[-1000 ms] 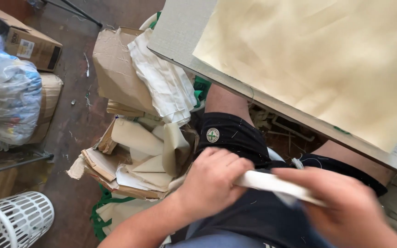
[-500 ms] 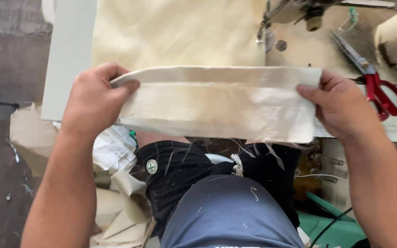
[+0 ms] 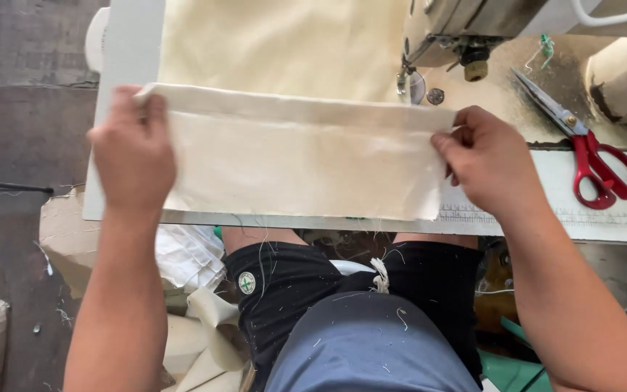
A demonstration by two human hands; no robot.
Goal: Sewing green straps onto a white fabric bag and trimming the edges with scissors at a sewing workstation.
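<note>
Left hand [image 3: 133, 152] and right hand [image 3: 489, 161] fingers closed, pinching opposite ends of folded cream cloth strip [image 3: 302, 160] (flat over white sewing table [image 3: 618, 218]); red-handled scissors [image 3: 589, 156] nearby.

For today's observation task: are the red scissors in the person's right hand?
No, the scissors lie on the table beside the right hand, which grips the cloth.
</note>
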